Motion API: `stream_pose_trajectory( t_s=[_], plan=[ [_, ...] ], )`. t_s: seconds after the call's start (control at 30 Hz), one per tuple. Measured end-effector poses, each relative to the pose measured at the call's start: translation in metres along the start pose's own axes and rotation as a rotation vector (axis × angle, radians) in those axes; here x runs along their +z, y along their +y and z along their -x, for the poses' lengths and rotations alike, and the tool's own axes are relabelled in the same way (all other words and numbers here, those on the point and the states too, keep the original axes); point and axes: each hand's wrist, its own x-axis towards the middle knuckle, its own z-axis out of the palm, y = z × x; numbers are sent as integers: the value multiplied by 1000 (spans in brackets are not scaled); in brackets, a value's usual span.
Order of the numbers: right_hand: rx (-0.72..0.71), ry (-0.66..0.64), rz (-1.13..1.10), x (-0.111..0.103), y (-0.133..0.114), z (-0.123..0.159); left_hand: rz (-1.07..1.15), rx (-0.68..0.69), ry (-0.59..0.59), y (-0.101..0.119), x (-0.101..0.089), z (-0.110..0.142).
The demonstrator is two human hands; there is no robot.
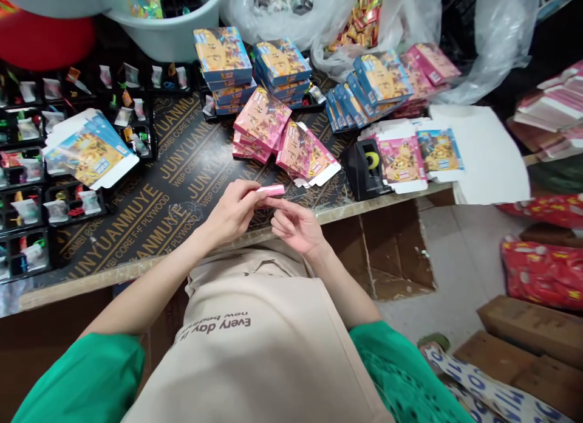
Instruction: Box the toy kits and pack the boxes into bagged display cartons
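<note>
A small pink box [272, 191] is seen nearly edge-on just above the table's front edge. My left hand [234, 211] pinches its left end between thumb and fingers. From the right, my right hand [298, 227] reaches its index finger to the near side of the box; its other fingers are curled in, and nothing shows in them. Behind the hands lie a stack of pink cartoon boxes [263, 120] and flattened pink box blanks [314, 161].
Blue boxes [222, 52] are stacked behind. A black tape dispenser [364, 171] stands at the table edge, beside flat cartons [403, 161]. Black trays of small toys [27, 168] and blue blanks [93, 149] lie left. Tubs [168, 31] and plastic bags [296, 22] line the back.
</note>
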Motion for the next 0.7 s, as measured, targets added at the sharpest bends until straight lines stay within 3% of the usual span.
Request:
stream_pose_trajectory(
  t_s=[0.13,0.23,0.3,0.37,0.43,0.47,0.6,0.7],
  plan=[
    [-93,116,300,-8,6,0,-12,-18,125,-1,6,-4],
    [87,100,396,-23,10,3,-45,39,149,4,6,-3],
    [210,53,297,-32,7,4,-52,183,72,13,0,-2],
    [134,95,218,-34,-2,1,-55,368,-14,22,-7,-2],
    [-93,195,224,-28,-17,-8,-46,403,9,26,-12,-9],
    [-222,239,260,-24,-26,-14,-24,306,65,24,-14,-16],
    [-556,258,585,-12,-64,-46,259,-409,282,-6,-11,-63],
    [-712,316,924,-31,-88,-63,553,-617,351,-43,-7,-103]
  ],
)
